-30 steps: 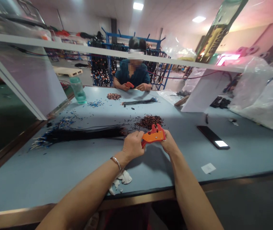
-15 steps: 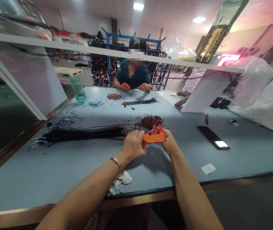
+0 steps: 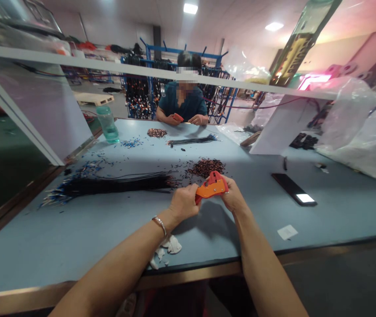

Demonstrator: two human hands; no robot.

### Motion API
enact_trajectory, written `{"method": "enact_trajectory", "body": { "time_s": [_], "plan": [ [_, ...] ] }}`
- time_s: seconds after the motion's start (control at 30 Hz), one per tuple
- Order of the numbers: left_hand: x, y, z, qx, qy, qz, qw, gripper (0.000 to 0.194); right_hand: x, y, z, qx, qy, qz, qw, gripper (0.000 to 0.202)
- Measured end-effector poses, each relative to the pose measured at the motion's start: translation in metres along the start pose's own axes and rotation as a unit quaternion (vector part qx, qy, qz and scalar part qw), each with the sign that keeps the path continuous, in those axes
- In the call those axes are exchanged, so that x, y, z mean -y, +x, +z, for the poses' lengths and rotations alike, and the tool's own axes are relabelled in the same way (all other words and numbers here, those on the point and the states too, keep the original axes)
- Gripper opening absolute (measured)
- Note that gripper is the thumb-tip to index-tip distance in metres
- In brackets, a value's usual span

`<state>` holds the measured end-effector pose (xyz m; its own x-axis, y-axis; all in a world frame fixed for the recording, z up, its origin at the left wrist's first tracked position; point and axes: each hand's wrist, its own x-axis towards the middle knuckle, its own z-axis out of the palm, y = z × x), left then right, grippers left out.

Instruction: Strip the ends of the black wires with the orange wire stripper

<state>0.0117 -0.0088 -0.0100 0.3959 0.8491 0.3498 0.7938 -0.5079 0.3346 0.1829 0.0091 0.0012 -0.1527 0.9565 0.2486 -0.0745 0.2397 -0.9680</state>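
My left hand [image 3: 184, 201] is closed round the handle end of an orange and red wire stripper [image 3: 212, 188], held above the table. At the stripper's head, my right hand [image 3: 233, 196] is closed with its fingers partly behind the tool. Whatever those fingers pinch is hidden. Just beyond the tool lies a heap of small dark and copper-coloured offcuts [image 3: 206, 167]. To the left, a thick bundle of black wires [image 3: 118, 184] lies flat, with blue and white ends at its far left.
A phone [image 3: 293, 189] and a white paper piece [image 3: 287, 232] lie at right. Crumpled white tissue [image 3: 173, 245] is by my left forearm. A green bottle [image 3: 107, 124] stands back left. Opposite sits a person [image 3: 183, 103] holding a red tool, behind a smaller wire bundle [image 3: 194, 140].
The stripper has tilted slightly and the gap at its red head has closed up. Both my hands stay nearly in place. The person opposite has shifted their red tool a little.
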Motion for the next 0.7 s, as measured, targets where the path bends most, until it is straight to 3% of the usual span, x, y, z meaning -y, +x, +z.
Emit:
{"method": "enact_trajectory", "body": {
  "time_s": [0.17, 0.5, 0.63, 0.7],
  "plan": [
    [0.0002, 0.0001, 0.0023, 0.006, -0.052, -0.02, 0.998, 0.013, -0.0001, 0.0004, 0.0012, 0.026, 0.019, 0.022, 0.999, 0.027],
    [0.0022, -0.0006, 0.0023, -0.017, -0.171, -0.009, 0.985, 0.016, 0.0002, 0.0002, 0.0006, 0.023, 0.03, 0.012, 0.999, 0.019],
    [0.002, 0.0014, -0.003, 0.003, -0.282, -0.011, 0.959, 0.021, 0.0022, -0.0007, 0.0018, 0.024, 0.021, -0.023, 0.999, 0.017],
    [0.0023, 0.0028, -0.0055, 0.034, -0.368, -0.019, 0.929, 0.025, 0.0055, -0.0014, 0.0033, 0.038, 0.006, -0.034, 0.999, 0.016]
  ]
}}
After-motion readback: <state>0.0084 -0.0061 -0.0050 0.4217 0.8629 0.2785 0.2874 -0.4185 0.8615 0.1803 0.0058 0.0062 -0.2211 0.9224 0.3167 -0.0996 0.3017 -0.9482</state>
